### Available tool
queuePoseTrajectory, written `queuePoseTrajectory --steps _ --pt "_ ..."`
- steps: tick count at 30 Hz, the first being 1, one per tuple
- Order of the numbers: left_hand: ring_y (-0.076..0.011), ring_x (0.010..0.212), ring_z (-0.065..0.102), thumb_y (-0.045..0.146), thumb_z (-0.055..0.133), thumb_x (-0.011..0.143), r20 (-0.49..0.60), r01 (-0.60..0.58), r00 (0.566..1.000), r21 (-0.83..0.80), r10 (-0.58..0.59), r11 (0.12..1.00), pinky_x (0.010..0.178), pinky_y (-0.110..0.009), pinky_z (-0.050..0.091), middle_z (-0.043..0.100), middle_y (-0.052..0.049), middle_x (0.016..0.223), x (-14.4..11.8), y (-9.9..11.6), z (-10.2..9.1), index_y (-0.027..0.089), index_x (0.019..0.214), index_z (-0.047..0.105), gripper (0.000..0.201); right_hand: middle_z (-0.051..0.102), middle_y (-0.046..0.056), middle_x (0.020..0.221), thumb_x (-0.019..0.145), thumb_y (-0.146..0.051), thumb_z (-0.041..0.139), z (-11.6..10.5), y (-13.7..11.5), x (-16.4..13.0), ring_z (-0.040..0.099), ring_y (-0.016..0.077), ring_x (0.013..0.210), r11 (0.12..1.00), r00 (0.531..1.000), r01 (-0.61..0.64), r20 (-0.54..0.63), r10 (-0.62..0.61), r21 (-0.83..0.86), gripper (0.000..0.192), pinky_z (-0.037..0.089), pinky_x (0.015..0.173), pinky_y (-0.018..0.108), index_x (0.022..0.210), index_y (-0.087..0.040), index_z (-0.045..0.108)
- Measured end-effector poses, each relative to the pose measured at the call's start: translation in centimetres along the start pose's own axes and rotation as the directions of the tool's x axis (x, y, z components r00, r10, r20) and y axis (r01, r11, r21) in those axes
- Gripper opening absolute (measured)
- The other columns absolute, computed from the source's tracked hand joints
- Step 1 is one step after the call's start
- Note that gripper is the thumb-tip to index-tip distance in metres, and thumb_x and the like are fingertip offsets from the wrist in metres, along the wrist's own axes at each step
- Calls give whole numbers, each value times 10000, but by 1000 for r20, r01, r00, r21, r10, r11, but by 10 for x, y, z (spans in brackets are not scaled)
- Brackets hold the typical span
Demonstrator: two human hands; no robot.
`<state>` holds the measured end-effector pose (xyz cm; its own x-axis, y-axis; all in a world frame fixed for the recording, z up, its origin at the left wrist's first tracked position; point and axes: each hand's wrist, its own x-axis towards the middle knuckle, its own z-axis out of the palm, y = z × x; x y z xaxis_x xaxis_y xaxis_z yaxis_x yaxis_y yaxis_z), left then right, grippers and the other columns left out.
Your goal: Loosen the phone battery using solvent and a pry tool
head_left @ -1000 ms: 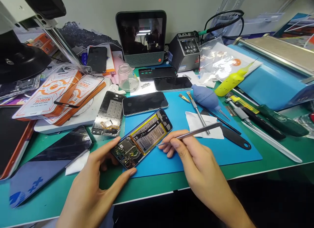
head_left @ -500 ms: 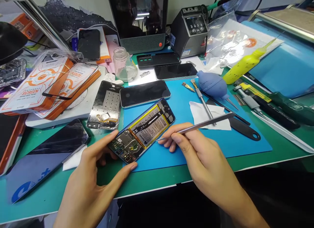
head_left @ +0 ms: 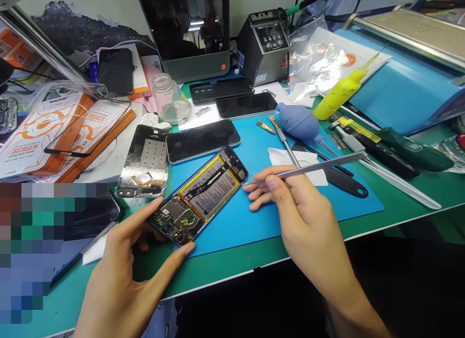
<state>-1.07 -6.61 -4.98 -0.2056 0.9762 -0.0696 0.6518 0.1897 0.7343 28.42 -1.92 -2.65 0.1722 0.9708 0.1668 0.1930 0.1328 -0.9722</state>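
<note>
My left hand [head_left: 125, 265] grips the lower end of an opened smartphone [head_left: 214, 192] between thumb and fingers. The phone is tilted over the blue mat [head_left: 236, 226], its battery and circuit board bare. In my right hand [head_left: 305, 217], a pair of slim grey metal tweezers [head_left: 323, 164] is held like a pen. Their tip points at the phone's right long edge, near the battery; I cannot tell whether it touches. Behind my left hand lies a detached phone panel [head_left: 143, 161], with a dark-screened phone [head_left: 203, 140] beside it.
Behind the mat are a glass jar [head_left: 170, 100], a black phone case [head_left: 221, 90] and a soldering station [head_left: 262, 47]. A blue air blower [head_left: 298, 123], yellow bottle [head_left: 339, 96] and green-handled screwdriver [head_left: 414, 146] lie right. Screen boxes [head_left: 39, 134] are stacked left; the lower left is pixelated.
The view has shifted, so most things sit further left. My right hand and the tweezers have moved up along the phone's edge, towards its far end. My left hand still holds the phone.
</note>
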Motion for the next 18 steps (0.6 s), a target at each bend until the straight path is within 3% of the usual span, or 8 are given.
queuePoseTrajectory --steps 3,7,12,14,16,18 --pt "-359 1053 684 859 974 766 10 28 1000 16 -29 999 992 -668 648 761 -62 1311 2 -2 -2 509 1637 640 997 862 13 1047 1251 -408 629 -7 -1 -4 844 128 906 994 996 -1 -93 11 106 243 713 788 226 1139 -252 776" --pt "-347 1059 654 865 957 782 -4 22 1000 -15 -22 1000 1019 -658 610 721 -24 1238 -2 11 3 538 1623 628 961 807 24 860 1222 -394 662 -17 -5 -6 782 163 742 983 999 -13 -43 22 184 266 660 651 283 1063 -255 824" --pt "-343 1162 629 836 919 867 -42 19 999 -74 -22 997 1255 -738 491 695 3 1227 -12 29 9 582 1736 499 998 831 5 1081 1204 -320 698 -22 -1 -1 809 151 953 980 986 64 -163 -33 190 141 660 768 268 1215 -312 838" --pt "-293 1140 634 799 899 910 -35 31 999 -74 -34 997 1226 -619 580 709 -2 1258 -11 26 7 583 1771 474 984 846 21 1206 1201 -330 710 -21 2 0 839 176 1075 982 990 41 -139 -15 186 144 684 820 280 1262 -308 839" --pt "-215 1118 668 744 901 941 -28 0 1000 -69 -2 998 1089 -345 690 726 0 1327 -8 21 3 575 1782 480 956 850 41 1277 1222 -388 686 -20 3 0 850 200 1157 983 993 23 -119 -1 183 191 691 862 294 1295 -302 840" --pt "-140 1134 730 664 924 951 -25 -64 998 -103 62 993 976 -100 649 754 6 1408 -4 19 1 546 1773 518 924 860 43 1276 1243 -436 646 -20 3 -1 848 209 1192 981 992 19 -126 6 193 239 682 879 295 1310 -311 839"
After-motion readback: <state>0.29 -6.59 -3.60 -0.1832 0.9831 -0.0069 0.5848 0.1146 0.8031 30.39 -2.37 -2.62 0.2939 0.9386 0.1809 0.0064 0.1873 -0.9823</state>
